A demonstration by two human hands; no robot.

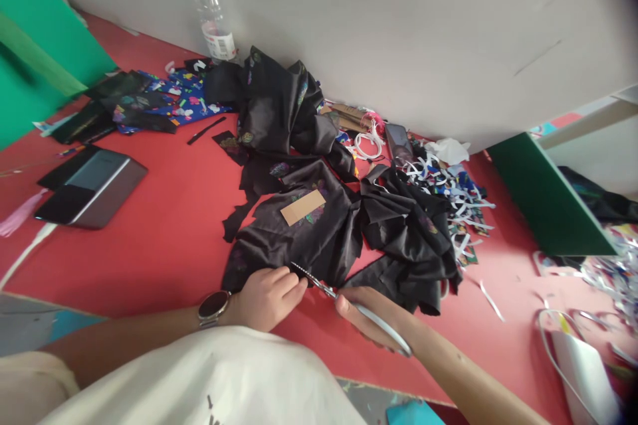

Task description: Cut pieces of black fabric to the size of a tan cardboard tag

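Black satiny fabric [266, 232] with shiny coloured flower prints lies crumpled in front of me. My left hand [272, 295], with a watch on its wrist, is closed at the near edge of this fabric, fingers curled on it. In my right hand [366, 312] are pinking shears [319, 285] with a pale grey handle and toothed blade. The shears point up and left, their blades at the fabric's near edge just right of my left fingers. How far the blades are parted I cannot tell. A small tan cardboard strip [303, 208] rests on the fabric.
A phone [90, 179] leans on a dark box at left, with a white cable. A plastic bottle [212, 13] stands by the grey wall. Blue printed scraps [187, 103], white cord [367, 145] and several white-edged strips [458, 192] surround the fabric. Green boards [548, 199] flank the red table [174, 232].
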